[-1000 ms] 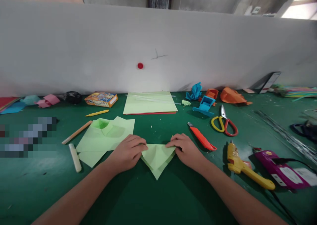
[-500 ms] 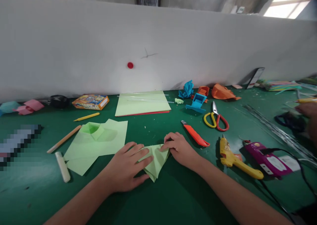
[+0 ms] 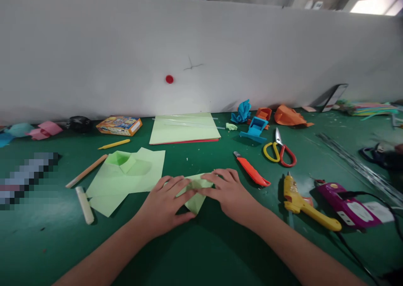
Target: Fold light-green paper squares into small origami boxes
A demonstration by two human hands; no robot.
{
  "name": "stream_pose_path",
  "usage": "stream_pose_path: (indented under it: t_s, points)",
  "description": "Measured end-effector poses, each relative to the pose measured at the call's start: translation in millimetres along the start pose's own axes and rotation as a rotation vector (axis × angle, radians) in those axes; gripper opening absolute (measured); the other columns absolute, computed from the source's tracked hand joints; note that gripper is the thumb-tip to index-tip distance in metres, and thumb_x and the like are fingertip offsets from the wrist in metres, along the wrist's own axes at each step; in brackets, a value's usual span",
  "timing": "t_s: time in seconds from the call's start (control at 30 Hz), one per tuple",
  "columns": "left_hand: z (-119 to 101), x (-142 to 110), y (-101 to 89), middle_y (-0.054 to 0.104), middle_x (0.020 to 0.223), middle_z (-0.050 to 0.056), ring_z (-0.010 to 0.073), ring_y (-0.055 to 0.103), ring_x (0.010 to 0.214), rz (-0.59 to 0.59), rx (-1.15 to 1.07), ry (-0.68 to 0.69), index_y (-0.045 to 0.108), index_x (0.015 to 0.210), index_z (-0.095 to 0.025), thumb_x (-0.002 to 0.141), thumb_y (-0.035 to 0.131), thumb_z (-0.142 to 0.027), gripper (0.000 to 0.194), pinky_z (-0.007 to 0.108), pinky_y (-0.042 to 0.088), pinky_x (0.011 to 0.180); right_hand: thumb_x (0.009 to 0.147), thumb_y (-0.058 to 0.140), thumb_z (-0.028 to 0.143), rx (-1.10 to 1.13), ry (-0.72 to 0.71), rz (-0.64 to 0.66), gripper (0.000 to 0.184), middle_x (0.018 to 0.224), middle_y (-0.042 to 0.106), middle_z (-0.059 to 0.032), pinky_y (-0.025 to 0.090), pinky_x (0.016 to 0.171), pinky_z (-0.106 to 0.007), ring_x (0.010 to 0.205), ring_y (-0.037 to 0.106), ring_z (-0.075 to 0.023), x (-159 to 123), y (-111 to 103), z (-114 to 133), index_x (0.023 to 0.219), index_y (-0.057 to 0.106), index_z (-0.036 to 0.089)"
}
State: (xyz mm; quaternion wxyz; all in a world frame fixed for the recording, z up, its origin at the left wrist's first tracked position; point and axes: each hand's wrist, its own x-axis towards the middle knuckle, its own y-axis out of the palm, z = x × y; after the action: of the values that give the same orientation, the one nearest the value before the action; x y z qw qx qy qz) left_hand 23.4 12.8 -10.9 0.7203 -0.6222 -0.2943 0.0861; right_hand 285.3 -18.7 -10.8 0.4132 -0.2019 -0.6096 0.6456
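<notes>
A small piece of light green paper (image 3: 195,204), folded to a point toward me, lies on the green table between my hands. My left hand (image 3: 165,204) covers its left side, fingers on top and thumb at the lower tip, holding it. From the right, my right hand (image 3: 231,195) holds it with its fingertips on the upper part, close to the left fingers. Part of the folds is hidden under the fingers. Left of my hands, a folded green paper ring (image 3: 121,161) rests on larger light green sheets (image 3: 147,172).
An orange cutter knife (image 3: 253,172), scissors (image 3: 280,149), a yellow glue gun (image 3: 310,212) and a purple device (image 3: 348,206) with cords lie right. A pale stick (image 3: 84,205) and a brown stick (image 3: 86,171) lie left. Stacked sheets (image 3: 185,130) stand near the white partition (image 3: 126,55).
My left hand has spread from the paper's upper left corner over its left side and tip. The right fingers have slid inward, and the paper is folded smaller. The camera view shifted slightly.
</notes>
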Motion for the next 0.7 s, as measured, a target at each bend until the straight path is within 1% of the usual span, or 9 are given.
stream_pose_path:
  t_s: [0.07,0.17,0.3,0.43,0.53,0.7]
  points:
    - [3.8,-0.3,2.4,0.064,0.140,0.008,0.0317,0.058,0.129,0.001,-0.013,-0.008,0.065,0.131,-0.024,0.095,0.064,-0.050,0.044,0.050,0.041,0.106,0.086,0.046,-0.004,0.050,-0.037,0.048,0.064,0.146,0.057,-0.0052,0.028,0.104,-0.049,0.130,0.042,-0.0277,-0.8,-1.0,4.6,0.137,0.061,0.030]
    - [8.2,-1.4,6.3,0.063,0.142,0.009,0.0314,0.056,0.133,0.006,-0.038,-0.028,0.064,0.133,-0.023,0.095,0.064,-0.049,0.046,0.050,0.041,0.111,0.088,0.046,0.000,0.143,-0.052,0.099,0.059,0.149,0.055,-0.0052,0.026,0.109,-0.047,0.135,0.043,-0.0239,-1.4,-0.5,7.3,0.138,0.060,0.030]
    - [13.1,-4.0,8.3,0.063,0.142,0.009,0.0320,0.055,0.134,0.033,-0.110,-0.070,0.065,0.134,-0.024,0.092,0.068,-0.049,0.049,0.050,0.043,0.113,0.087,0.046,0.000,0.184,-0.051,0.140,0.061,0.153,0.051,-0.0067,0.028,0.108,-0.045,0.137,0.043,-0.0233,-1.9,-0.6,6.4,0.139,0.060,0.030]
    - [17.3,-6.9,5.4,0.059,0.147,0.009,0.0308,0.052,0.137,0.073,-0.181,-0.079,0.063,0.137,-0.025,0.094,0.065,-0.043,0.046,0.051,0.042,0.115,0.089,0.045,0.001,0.202,-0.045,0.148,0.060,0.153,0.051,-0.0059,0.030,0.107,-0.046,0.137,0.044,-0.0241,-2.6,-1.9,6.1,0.137,0.063,0.032]
    - [18.0,-8.0,3.7,0.057,0.148,0.010,0.0304,0.051,0.139,0.101,-0.177,-0.059,0.061,0.138,-0.025,0.098,0.060,-0.038,0.042,0.053,0.042,0.115,0.091,0.045,0.002,0.213,-0.043,0.144,0.058,0.152,0.052,-0.0058,0.031,0.107,-0.046,0.137,0.044,-0.0242,-2.8,-2.8,6.4,0.136,0.064,0.033]
    - [13.6,-7.7,1.6,0.059,0.147,0.008,0.0310,0.051,0.139,0.087,-0.131,-0.017,0.063,0.136,-0.023,0.101,0.056,-0.034,0.038,0.054,0.042,0.115,0.093,0.046,0.004,0.212,-0.044,0.142,0.055,0.151,0.053,-0.0061,0.033,0.106,-0.047,0.136,0.046,-0.0250,-2.9,-4.2,6.3,0.135,0.065,0.034]
